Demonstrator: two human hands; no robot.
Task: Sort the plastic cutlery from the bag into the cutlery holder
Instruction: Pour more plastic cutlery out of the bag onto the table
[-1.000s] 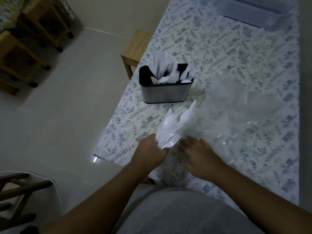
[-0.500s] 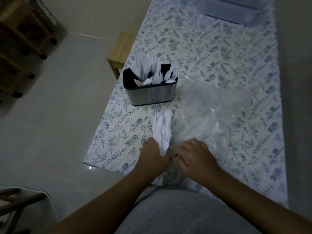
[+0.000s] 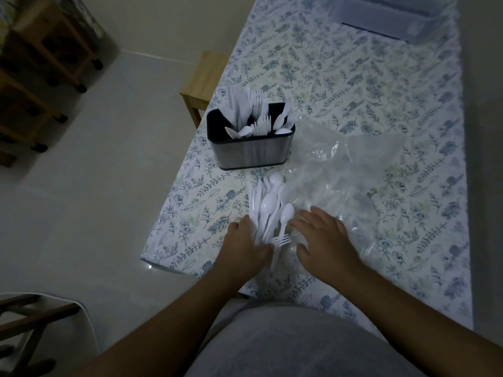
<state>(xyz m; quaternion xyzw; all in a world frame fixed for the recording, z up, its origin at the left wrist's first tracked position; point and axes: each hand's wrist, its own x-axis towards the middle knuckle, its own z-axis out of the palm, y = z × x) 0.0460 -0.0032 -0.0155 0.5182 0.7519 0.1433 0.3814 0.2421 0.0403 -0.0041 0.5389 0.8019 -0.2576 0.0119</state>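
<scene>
— What do we have on the near part of the table?

— We see a loose bundle of white plastic cutlery (image 3: 265, 210), spoons, forks and what look like knives, lying on the floral-patterned tablecloth (image 3: 353, 85) near the table's near left corner. One small white fork (image 3: 280, 242) lies at the near right of the bundle, its tines pointing right.

— And our hands?

— Our left hand (image 3: 245, 247) rests at the near end of the bundle, touching the handles. Its fingers are on the far side of the hand, so we cannot tell whether they curl around anything. Our right hand (image 3: 322, 239) lies flat with fingers spread and straight, pressing on the near left edge of the crumpled clear plastic bag (image 3: 351, 172), just right of the cutlery.

— Where does the bag sit?

— It spreads over the cloth to the right of the bundle, reaching far enough to touch the holder's right side.

— And the holder?

— The oblong metal cutlery holder with a black rim (image 3: 251, 148) stands upright beyond the bundle, close to the left edge of the table. White spoons, forks and knives stand in it already; we cannot make out its compartments clearly.

— Anything else?

— A pale wooden stool (image 3: 202, 83) stands on the floor left of the table, and a translucent plastic box (image 3: 392, 14) sits at the far end.
</scene>
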